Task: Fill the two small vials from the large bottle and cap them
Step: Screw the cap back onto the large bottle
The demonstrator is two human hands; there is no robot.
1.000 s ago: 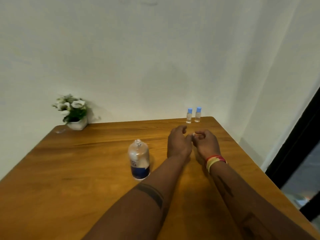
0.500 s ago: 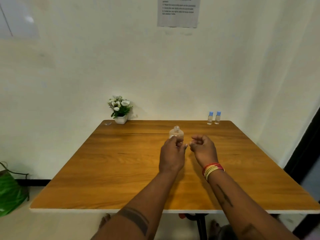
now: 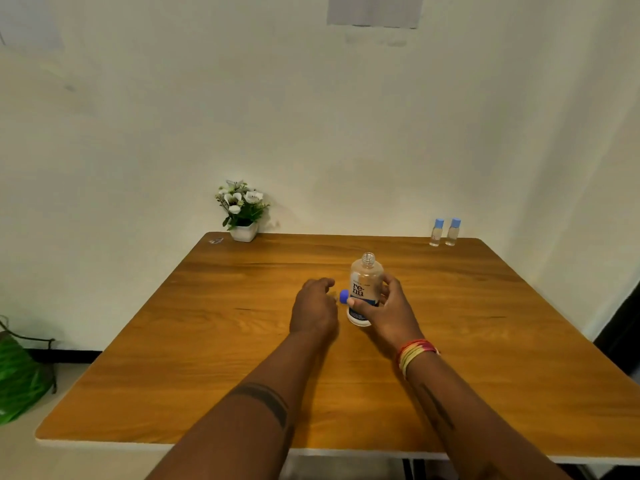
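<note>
Right hand (image 3: 388, 311) has its fingers (image 3: 389, 284) wrapped around the large bottle (image 3: 364, 289): thumb across the label, the rest curled behind. Bottle upright, neck open, base on or just above the counter (image 3: 214, 341) (can't tell which). Blue cap (image 3: 343, 296) sits just off the thumb tip, between the hands. Left hand (image 3: 313, 308) hovers with fingers loosely curled, gripping nothing I can see.

Both vials (image 3: 445, 232) stand capped, touching or nearly, well beyond the fingertips at the far right corner. My read: bring them close and uncap before tilting; narrow mouths mean a slow pour with the free hand steadying each vial.

Path to them is clear. Flower pot (image 3: 243, 216) far beyond the left fingers, no obstacle. Loose cap could roll.
</note>
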